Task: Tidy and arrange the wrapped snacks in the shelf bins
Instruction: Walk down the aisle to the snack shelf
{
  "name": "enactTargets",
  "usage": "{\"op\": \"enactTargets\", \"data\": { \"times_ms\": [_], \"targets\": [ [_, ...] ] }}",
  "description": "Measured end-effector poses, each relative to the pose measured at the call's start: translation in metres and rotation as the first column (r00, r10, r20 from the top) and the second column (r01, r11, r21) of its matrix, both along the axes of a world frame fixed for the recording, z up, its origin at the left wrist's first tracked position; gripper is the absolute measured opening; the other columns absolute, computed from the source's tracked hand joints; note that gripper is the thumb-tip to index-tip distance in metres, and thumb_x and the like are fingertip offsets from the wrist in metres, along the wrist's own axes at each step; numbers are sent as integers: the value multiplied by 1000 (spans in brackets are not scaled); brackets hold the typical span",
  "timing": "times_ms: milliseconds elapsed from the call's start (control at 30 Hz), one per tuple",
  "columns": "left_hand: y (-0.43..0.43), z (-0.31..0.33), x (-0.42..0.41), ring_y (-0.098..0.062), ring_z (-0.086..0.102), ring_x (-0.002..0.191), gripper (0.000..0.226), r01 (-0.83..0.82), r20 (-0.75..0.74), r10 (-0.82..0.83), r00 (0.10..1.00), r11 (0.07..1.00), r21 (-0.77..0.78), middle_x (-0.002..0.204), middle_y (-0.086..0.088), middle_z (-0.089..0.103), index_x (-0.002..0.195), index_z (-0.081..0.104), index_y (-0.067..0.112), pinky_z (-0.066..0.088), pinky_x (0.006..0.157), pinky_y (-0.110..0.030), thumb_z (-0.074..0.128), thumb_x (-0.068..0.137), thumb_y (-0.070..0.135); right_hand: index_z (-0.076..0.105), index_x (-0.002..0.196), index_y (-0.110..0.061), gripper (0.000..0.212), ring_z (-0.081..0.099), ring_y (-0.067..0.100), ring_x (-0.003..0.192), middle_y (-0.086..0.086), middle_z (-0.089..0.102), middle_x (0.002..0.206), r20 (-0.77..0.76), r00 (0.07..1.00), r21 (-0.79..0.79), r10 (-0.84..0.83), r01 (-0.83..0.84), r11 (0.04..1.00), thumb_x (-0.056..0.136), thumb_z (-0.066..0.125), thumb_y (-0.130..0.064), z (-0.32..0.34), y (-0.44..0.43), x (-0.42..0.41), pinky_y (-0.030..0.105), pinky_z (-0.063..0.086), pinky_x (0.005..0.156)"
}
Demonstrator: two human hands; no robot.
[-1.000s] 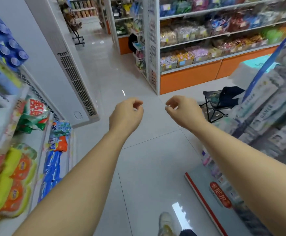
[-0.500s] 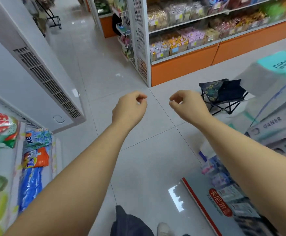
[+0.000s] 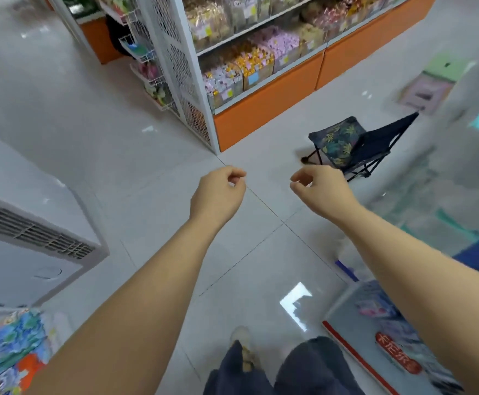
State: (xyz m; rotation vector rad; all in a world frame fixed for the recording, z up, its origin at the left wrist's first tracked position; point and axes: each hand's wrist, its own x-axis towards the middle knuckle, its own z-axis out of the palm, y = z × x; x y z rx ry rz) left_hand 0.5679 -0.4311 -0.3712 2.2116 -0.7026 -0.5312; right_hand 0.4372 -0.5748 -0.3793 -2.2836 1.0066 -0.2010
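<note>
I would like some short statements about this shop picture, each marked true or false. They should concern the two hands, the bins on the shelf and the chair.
1. The left hand and the right hand hold nothing. True.
2. The right hand touches the bins. False: it is apart from them, over the floor.
3. The folding chair stands on the floor. True.
4. The bins on the lowest level are empty. False: they hold wrapped snacks.
5. The base of the shelf is blue. False: it is orange.
</note>
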Motion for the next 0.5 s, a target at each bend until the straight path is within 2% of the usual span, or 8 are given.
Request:
{"op": "enactTargets", "data": {
  "times_ms": [233,500],
  "targets": [
    [-97,-10,73,-6,58,97,21,146,-58,-146,988,989,-1,105,14,62,108,65,29,48,91,-33,50,93,26,67,103,-20,20,58,14,84,-5,65,92,-5,995,30,-98,98,995,88,56,-27,-10,-75,65,34,52,78],
    [-234,-16,156,-6,57,97,21,195,-94,-192,977,981,22,107,13,62,108,64,28,48,92,-33,50,94,24,66,102,-20,19,59,15,86,-8,63,89,-8,989,75,-145,145,987,89,55,-28,-19,-201,145,32,51,77]
  ]
}}
